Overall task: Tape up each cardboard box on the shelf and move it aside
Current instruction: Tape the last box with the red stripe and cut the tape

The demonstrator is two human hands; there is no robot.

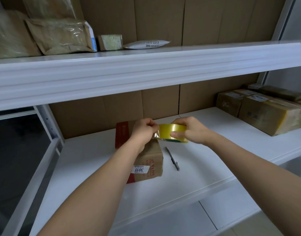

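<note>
A small cardboard box (150, 161) with red print and a white label reading 3011 lies on the white middle shelf (206, 169), partly hidden under my left forearm. Above it my right hand (190, 130) grips a roll of yellowish clear tape (172, 132). My left hand (144, 130) pinches the loose tape end at the roll's left side. A thin pen-like tool (172, 158) lies on the shelf just right of the box.
Several taped cardboard boxes (265, 113) stand at the right end of the same shelf. The upper shelf (146, 65) carries taped parcels (61, 36), a small box (110, 42) and a white mailer bag (146, 44). Cardboard sheets line the back.
</note>
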